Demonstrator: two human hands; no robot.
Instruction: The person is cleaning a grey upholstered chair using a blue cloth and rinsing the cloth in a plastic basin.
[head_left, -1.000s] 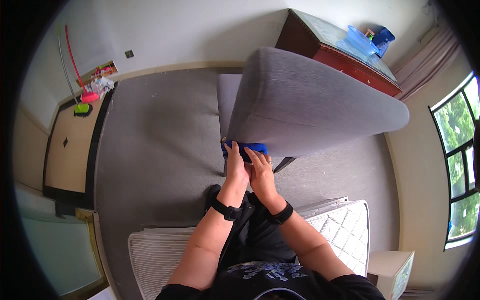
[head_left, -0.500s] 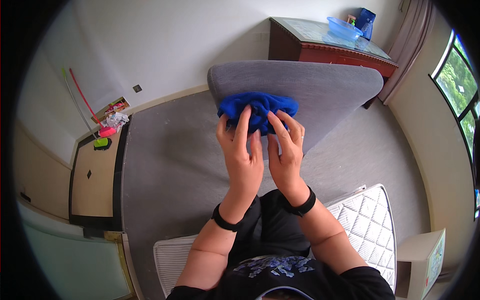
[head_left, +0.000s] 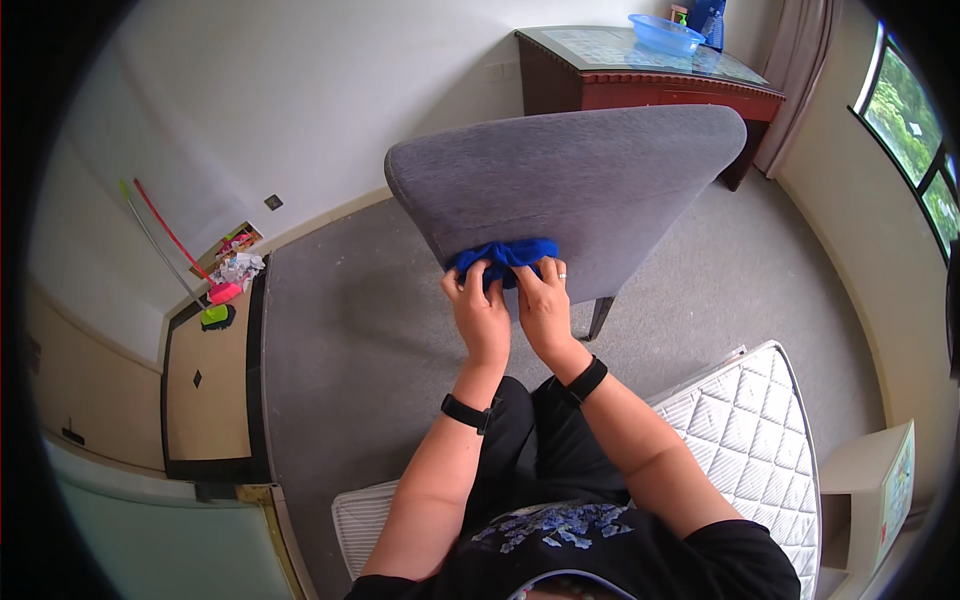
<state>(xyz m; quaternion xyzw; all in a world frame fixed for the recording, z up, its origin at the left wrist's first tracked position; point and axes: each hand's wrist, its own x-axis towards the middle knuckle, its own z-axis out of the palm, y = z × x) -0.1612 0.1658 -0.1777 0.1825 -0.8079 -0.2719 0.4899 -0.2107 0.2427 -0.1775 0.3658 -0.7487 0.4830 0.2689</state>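
A bunched blue cloth lies against the lower part of a grey upholstered chair back. My left hand grips the cloth's left side with bent fingers. Beside it, my right hand is closed on the right side, a ring on one finger. Both palms face the chair, and the fingertips are partly sunk in the folds. One dark chair leg shows below the back; the seat is hidden behind it.
A white quilted mattress lies behind my arms on the grey floor. Beyond the chair stands a dark red desk with a blue basin. A broom and dustpan lean at the left wall. A small cabinet is at right.
Both hands have brought the cloth lower on the chair back and pressed it flatter. The view has shifted, so more of the chair back and a leg show.
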